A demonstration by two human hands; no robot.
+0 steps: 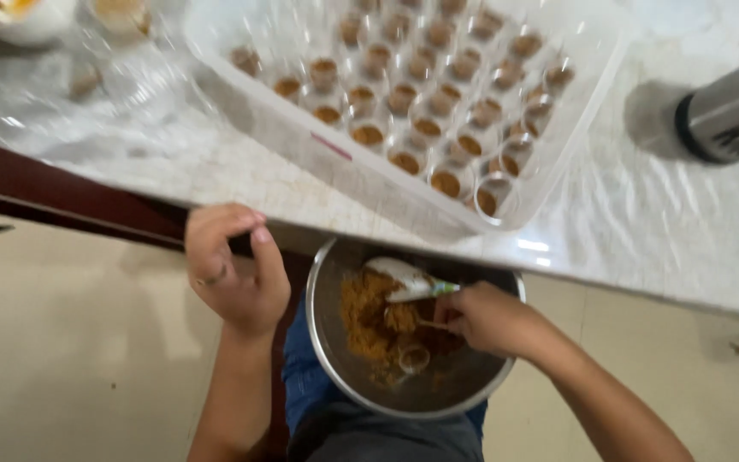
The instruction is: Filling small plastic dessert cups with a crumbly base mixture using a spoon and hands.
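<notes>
Right hand (485,318) pinching thin spoon handle (428,323), scooping crumbly brown powder (365,312) in round shiny metal bowl (335,342). Loose, probably spilling easily. Left hand (234,269) curled, holding nothing.

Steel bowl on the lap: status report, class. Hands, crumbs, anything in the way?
Right hand shut on small spoon in steel bowl of brown crumbs. Left hand loosely curled, empty, beside the bowl. Tray of filled cups on table above; white spatula inside bowl.

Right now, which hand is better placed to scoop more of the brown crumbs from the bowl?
The right hand: it is already inside the metal bowl, holding a small spoon at the brown crumbs. The left hand is loosely curled outside the rim, holding nothing.
</notes>
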